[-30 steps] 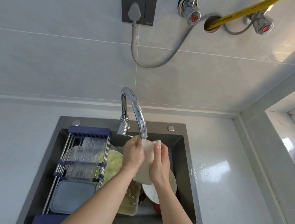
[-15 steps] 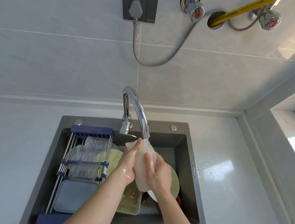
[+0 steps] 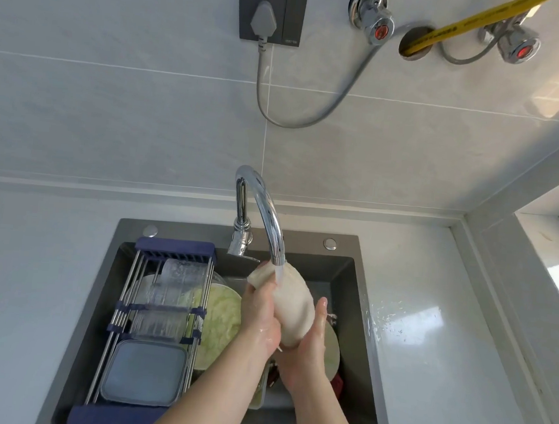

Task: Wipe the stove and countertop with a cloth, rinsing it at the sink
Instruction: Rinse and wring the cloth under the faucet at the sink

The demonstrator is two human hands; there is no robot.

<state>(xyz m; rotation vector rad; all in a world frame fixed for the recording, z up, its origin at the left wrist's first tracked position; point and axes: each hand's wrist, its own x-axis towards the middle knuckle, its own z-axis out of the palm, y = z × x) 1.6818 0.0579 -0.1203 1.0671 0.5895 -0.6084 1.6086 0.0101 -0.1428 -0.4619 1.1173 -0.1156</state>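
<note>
A wet white cloth (image 3: 292, 305), bunched into a long roll, is under the running stream of the chrome faucet (image 3: 265, 210) over the dark grey sink (image 3: 362, 285). My left hand (image 3: 261, 314) grips the cloth's left side, fingers curled round its upper end. On the cloth's lower right side, my right hand (image 3: 307, 351) wraps round it with the thumb up along the edge. The white countertop (image 3: 444, 358) lies on both sides of the sink, with water drops on its right part. The stove is out of view.
A blue-ended metal drying rack (image 3: 159, 319) spans the sink's left half, holding clear glasses and a grey lidded box (image 3: 143, 370). Dishes with green leaves (image 3: 219, 324) lie in the basin. A plugged socket (image 3: 270, 10), two wall valves and a yellow hose (image 3: 467, 22) are above.
The cloth has been turned and rolled between my hands under the stream. My left hand rose toward its upper end; my right hand slid down to its lower end.
</note>
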